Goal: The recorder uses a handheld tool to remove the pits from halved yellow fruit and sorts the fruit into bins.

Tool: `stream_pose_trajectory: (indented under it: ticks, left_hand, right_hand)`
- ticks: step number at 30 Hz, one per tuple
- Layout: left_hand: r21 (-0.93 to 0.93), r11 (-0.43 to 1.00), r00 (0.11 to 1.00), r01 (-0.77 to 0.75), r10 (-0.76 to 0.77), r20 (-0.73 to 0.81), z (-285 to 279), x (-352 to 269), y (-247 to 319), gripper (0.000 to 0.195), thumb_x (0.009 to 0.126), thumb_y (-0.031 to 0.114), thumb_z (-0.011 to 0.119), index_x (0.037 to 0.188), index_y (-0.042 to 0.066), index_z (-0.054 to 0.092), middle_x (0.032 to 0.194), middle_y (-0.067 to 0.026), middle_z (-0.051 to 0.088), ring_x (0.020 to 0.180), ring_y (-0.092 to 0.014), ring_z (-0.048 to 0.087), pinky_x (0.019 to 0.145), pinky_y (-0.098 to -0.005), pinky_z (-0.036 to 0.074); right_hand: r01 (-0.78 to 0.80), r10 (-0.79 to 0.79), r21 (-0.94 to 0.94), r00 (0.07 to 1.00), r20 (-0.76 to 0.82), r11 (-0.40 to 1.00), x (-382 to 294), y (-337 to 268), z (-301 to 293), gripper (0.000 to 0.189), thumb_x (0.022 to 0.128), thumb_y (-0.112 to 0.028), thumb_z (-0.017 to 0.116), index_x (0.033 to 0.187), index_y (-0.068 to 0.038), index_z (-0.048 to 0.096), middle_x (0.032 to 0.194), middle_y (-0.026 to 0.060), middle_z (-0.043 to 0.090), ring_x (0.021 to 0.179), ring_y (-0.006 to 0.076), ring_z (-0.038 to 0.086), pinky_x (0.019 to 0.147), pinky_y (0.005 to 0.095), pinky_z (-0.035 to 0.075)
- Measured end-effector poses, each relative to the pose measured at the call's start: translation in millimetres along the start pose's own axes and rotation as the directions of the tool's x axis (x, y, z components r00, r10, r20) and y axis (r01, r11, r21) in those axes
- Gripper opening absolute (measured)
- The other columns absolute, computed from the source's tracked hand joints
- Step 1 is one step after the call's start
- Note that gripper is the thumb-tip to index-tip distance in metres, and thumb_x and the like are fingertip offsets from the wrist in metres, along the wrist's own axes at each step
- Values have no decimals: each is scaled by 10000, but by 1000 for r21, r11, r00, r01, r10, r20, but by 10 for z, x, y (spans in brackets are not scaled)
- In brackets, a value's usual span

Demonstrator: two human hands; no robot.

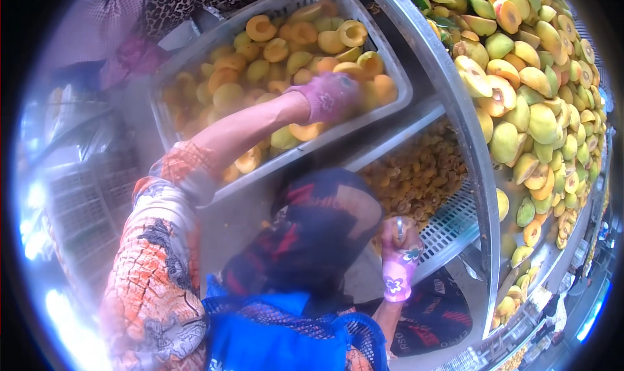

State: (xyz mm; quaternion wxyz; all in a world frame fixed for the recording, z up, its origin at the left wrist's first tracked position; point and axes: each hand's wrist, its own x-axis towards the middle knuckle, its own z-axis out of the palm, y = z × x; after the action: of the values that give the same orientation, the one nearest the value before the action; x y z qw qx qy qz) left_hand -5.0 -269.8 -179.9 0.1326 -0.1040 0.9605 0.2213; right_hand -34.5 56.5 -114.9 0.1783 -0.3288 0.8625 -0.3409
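My left hand (332,97), in a pink glove with a flower print, reaches over a grey plastic crate (409,90) of halved yellow-orange stone fruit (275,50), apparently peaches or apricots. It is blurred at the crate's near right side, and its fingers are hidden, so whether it holds a fruit is unclear. Low and to the right, my right hand (402,255) wears a matching glove and is closed around a small tool with a curved metal loop (400,228). Its handle is mostly covered by the fingers. Many fruit pits and scraps (414,176) lie just beyond that hand.
A metal-rimmed table (468,127) heaped with halved fruit (541,122) curves along the right. A perforated plastic crate (451,227) holds the pits below its edge. Another person's gloved hand (136,54) is at upper left, near stacked crates (92,200).
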Motion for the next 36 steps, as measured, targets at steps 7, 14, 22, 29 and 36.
stream_pose_trajectory:
  ticks: [7, 14, 22, 29, 36]
  left_hand:
    - [291, 953, 992, -82, 106, -67, 63, -32, 167, 161, 826, 161, 527, 946, 87, 604, 986, -113, 594, 1015, -293, 562, 869, -383, 468]
    - [-172, 984, 986, -45, 16, -163, -134, -483, 115, 211, 840, 196, 554, 1024, 139, 639, 1210, -106, 535, 1145, -327, 498, 916, -420, 459]
    - [130, 991, 877, 16, 49, -478, 381, -515, -7, 323, 818, 227, 557, 1133, 169, 598, 1378, -85, 427, 1339, -380, 308, 1047, -466, 386]
    - [-286, 956, 801, -63, -123, -585, 66, -367, -84, 298, 822, 176, 588, 1118, 137, 605, 1213, -66, 559, 1148, -308, 482, 1019, -417, 379]
    - [4, 982, 854, 190, -163, -495, -115, 66, -104, 207, 768, 61, 558, 969, 74, 605, 899, -131, 630, 858, -339, 621, 737, -442, 507]
  right_hand:
    - [-110, 107, 47, 993, 58, 993, 20, -27, 83, 77, 872, -109, 625, 857, -44, 586, 710, 46, 581, 627, 141, 540, 610, 303, 438]
    - [-7, 7, -30, 1000, -3, 1000, -90, 18, 89, 76, 857, -94, 634, 859, -38, 583, 736, 90, 603, 631, 204, 576, 626, 347, 455]
    - [45, -45, 44, 999, 5, 998, 7, -309, 56, 77, 862, -98, 628, 858, -40, 578, 747, 102, 597, 662, 225, 577, 629, 357, 450]
    - [45, -45, -26, 999, -14, 999, -114, -269, 51, 130, 859, -154, 638, 857, -41, 574, 753, 123, 596, 676, 269, 575, 651, 389, 445]
    - [-47, 46, 47, 998, 31, 998, -62, -331, -6, 102, 836, -101, 630, 873, -15, 590, 757, 150, 619, 688, 299, 596, 645, 393, 448]
